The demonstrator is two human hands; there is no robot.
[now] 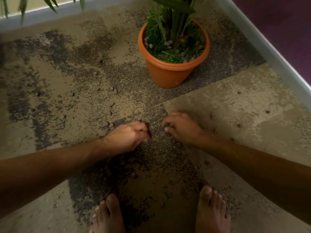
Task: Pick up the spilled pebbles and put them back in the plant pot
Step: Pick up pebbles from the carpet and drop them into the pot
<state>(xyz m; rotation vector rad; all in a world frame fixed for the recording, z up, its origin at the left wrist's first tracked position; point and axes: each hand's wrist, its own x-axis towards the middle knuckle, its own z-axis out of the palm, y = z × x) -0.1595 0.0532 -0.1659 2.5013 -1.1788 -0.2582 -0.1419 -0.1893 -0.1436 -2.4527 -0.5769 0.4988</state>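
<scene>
An orange plant pot (168, 74) with a green plant and some pebbles inside stands on the carpet at the top middle. Small brown pebbles (111, 104) lie scattered over the floor to its left and below it, and several more (239, 125) lie to the right. My left hand (129, 137) rests low on the carpet with its fingers curled in a fist; what it holds is hidden. My right hand (181, 126) hovers close beside it, fingers bent down toward the carpet, with nothing visible in them.
The carpet is tan with dark speckled patches. A grey skirting board (262, 39) and purple wall run along the right. Palm leaves (23, 5) hang in at the top left. My two bare feet (109, 214) stand at the bottom edge.
</scene>
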